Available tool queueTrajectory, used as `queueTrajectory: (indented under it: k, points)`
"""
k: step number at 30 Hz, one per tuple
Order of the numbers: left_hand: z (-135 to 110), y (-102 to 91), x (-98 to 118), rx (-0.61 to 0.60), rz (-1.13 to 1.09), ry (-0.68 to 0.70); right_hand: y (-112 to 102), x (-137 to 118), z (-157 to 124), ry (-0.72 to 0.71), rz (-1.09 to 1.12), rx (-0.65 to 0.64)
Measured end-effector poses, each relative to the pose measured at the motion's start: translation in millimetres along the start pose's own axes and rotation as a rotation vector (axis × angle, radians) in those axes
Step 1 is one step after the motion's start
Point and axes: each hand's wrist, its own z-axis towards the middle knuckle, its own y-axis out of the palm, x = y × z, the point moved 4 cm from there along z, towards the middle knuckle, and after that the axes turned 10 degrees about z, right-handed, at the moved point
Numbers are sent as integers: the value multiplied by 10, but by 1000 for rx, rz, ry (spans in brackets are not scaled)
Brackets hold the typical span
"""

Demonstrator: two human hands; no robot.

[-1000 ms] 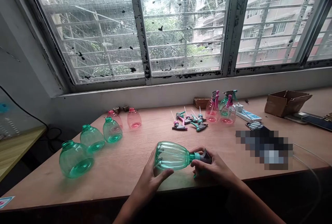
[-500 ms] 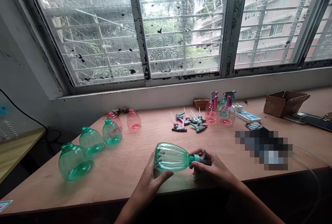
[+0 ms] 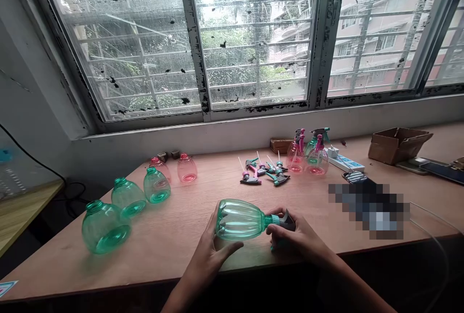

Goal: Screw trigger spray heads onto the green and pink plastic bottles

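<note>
A clear green spray bottle (image 3: 239,219) lies on its side in the air above the table's front edge, its neck to the right. My left hand (image 3: 213,250) supports the bottle's base end, fingers behind it and thumb below. At the neck, my right hand (image 3: 295,233) is closed around the spray head (image 3: 288,221), which is grey and teal and sits on the bottle's mouth. Part of the spray head is hidden by the fingers. How tightly it is screwed on cannot be seen.
Several green bottles (image 3: 106,228) and pink bottles (image 3: 187,169) without heads stand at left. Loose spray heads (image 3: 277,177) lie mid-table. Behind them stand complete spray bottles (image 3: 296,158), a power strip (image 3: 346,162) and a cardboard box (image 3: 398,146). A blurred patch (image 3: 373,211) covers something at right.
Both hands and the bottle stay nearly in place. The bottle looks slightly turned about its long axis, and the right fingers have shifted a little at the neck.
</note>
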Motion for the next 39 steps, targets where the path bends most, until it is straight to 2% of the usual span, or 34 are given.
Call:
queueTrajectory:
  k: [3, 11, 16, 19, 24, 29, 34, 39]
  points:
    - [-20, 12, -23, 58, 44, 21, -9, 4, 1, 3, -1, 2]
    - [-34, 10, -42, -19, -66, -31, -16, -1, 7, -28, -61, 7]
    - [-28, 19, -93, 16, -63, -30, -34, 3, 14, -13, -14, 29]
    - [-40, 18, -63, 20, -7, -28, -25, -3, 7, -7, -14, 20]
    - [-18, 5, -32, -50, -35, -14, -11, -17, -1, -10, -34, 7]
    - [2, -3, -73, -19, 0, -11, -23, -19, 12, -3, 6, 38]
    - [-22, -2, 17, -2, 21, 4, -15, -14, 10, -4, -20, 21]
    - [-2, -13, 59, -29, -47, -6, -15, -16, 8, -11, -57, 16]
